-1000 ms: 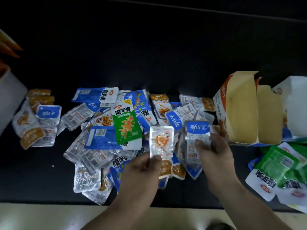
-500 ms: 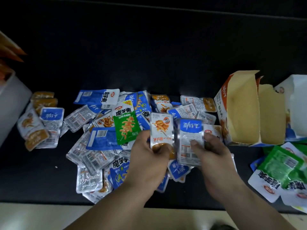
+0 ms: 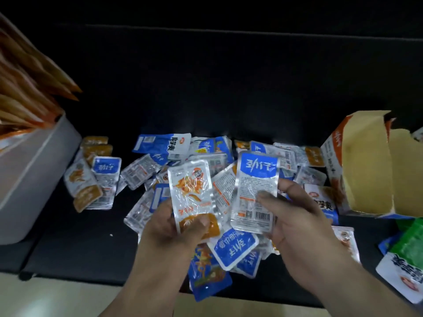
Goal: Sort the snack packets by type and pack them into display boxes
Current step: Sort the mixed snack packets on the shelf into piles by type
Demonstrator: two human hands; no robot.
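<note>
My left hand [image 3: 174, 227] pinches a silver packet with an orange base [image 3: 192, 193] by its lower end, held upright above the pile. Beside it my right hand [image 3: 295, 216] grips a silver packet with a blue top band [image 3: 254, 193], thumb across its lower front. Under both hands lies a loose pile of blue, silver and orange snack packets [image 3: 160, 156] on the black surface. An open cardboard display box [image 3: 364, 165] with a torn flap stands to the right, its inside showing bare.
A white box [image 3: 32, 170] filled with upright orange packets stands at the far left. A small stack of silver packets [image 3: 96, 179] lies beside it. Green and white packets [image 3: 405, 259] sit at the lower right. The surface's front edge runs just below my wrists.
Both hands lifted their packets up off the pile and closer to the camera. The view shifted left, bringing the white box into sight.
</note>
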